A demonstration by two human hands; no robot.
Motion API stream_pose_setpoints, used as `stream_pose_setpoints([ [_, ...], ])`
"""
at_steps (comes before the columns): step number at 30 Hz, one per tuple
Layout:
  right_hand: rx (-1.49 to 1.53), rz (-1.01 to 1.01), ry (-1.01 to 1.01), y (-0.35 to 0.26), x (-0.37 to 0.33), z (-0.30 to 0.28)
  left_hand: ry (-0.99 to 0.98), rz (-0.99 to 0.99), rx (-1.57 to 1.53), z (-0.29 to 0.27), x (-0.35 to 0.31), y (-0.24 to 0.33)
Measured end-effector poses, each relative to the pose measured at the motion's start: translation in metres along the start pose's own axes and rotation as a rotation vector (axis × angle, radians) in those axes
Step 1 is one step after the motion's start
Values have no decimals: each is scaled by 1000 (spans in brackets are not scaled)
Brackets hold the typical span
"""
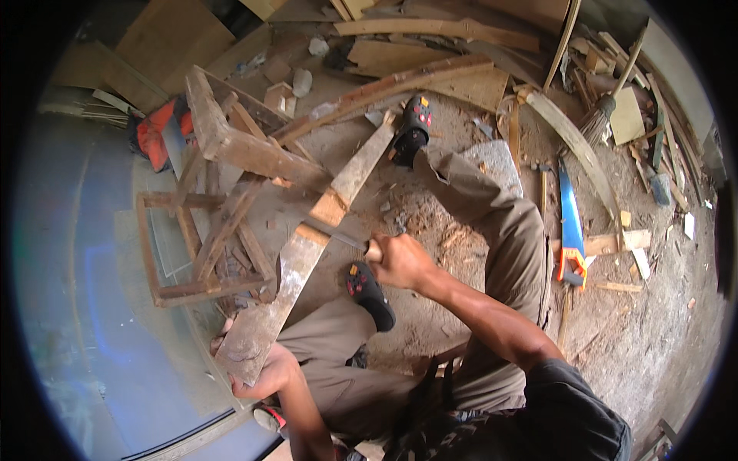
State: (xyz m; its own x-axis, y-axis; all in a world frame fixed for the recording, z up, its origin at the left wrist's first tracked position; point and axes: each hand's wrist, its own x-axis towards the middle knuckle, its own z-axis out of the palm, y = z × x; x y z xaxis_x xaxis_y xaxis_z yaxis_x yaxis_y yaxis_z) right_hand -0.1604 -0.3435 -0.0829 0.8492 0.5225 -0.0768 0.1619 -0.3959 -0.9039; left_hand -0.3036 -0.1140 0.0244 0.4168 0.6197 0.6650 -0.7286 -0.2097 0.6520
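A long weathered board (280,288) slants from the lower left up toward my far foot. My left hand (270,374) is wrapped around its near end, with fingers showing at both edges. My right hand (400,260) is closed around the wooden handle of a flat metal-bladed tool (343,237). The blade lies across the board at a notch of fresh, paler wood (330,207). Whether this tool is a file or a chisel I cannot tell. The board's middle lies close to the corner of an old wooden frame (269,161).
A handsaw (569,207) with a blue blade and orange handle lies at the right. Beside it are a curved plank (576,142) and a broom (596,127). Wood shavings (453,230) cover the dirt floor between my feet. Glass-like sheets (100,269) lie on the left.
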Motion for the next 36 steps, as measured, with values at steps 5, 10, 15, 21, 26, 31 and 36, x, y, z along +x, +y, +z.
stream_pose_setpoints([
  [5,97,116,-4,25,7,4,-123,-1,-49,6,-1,-2],
  [10,91,-118,-16,-18,-16,-2,-44,-26,51,14,-4,10],
  [15,30,33,53,30,9,9,84,-23,119,10,1,2],
  [21,72,195,-31,62,10,13,-5,-47,147,13,-1,7],
  [26,156,-59,-11,1,-10,-6,-17,-115,39,16,1,13],
  [31,69,67,-34,17,-2,5,-27,-18,61,-8,6,1],
  [36,100,19,-28,31,0,6,-4,-38,84,-2,2,8],
])
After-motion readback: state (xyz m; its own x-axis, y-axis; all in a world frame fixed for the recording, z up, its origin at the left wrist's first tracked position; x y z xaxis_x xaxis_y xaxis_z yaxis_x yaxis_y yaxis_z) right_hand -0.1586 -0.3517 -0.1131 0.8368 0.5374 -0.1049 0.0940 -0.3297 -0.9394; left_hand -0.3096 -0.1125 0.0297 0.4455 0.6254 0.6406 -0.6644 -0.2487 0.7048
